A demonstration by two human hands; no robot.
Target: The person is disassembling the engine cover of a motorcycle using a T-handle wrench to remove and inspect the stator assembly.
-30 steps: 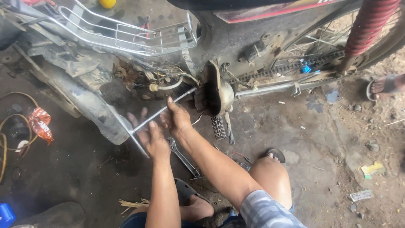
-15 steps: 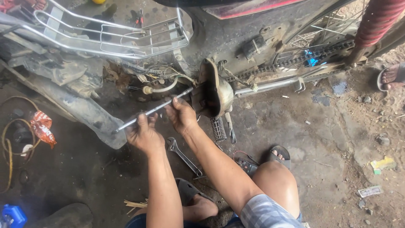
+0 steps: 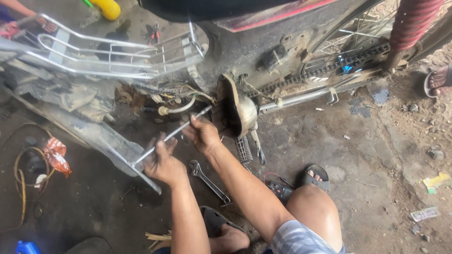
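Note:
My left hand [image 3: 162, 162] is closed around the lower end of a long thin metal rod [image 3: 176, 132]. My right hand [image 3: 202, 134] grips the same rod higher up, close to the rusty engine casing [image 3: 234, 113] of a motorcycle lying on the dirt floor. The rod runs diagonally up and to the right toward the casing, where its tip sits near tangled wires [image 3: 181, 104]. Between my forearms a combination wrench [image 3: 209, 180] lies on the ground.
A chrome rack [image 3: 113, 56] stands at the upper left. The drive chain [image 3: 325, 70] and spoked wheel [image 3: 358, 33] are at upper right. My sandalled feet [image 3: 313, 176] rest on the ground; another person's foot [image 3: 438, 80] is at the right edge. An orange wrapper [image 3: 56, 155] and hose [image 3: 21, 188] lie left.
Both hands have slid down and left along the rod. The left hand, open with spread fingers a second ago, is now closed on the rod's lower end.

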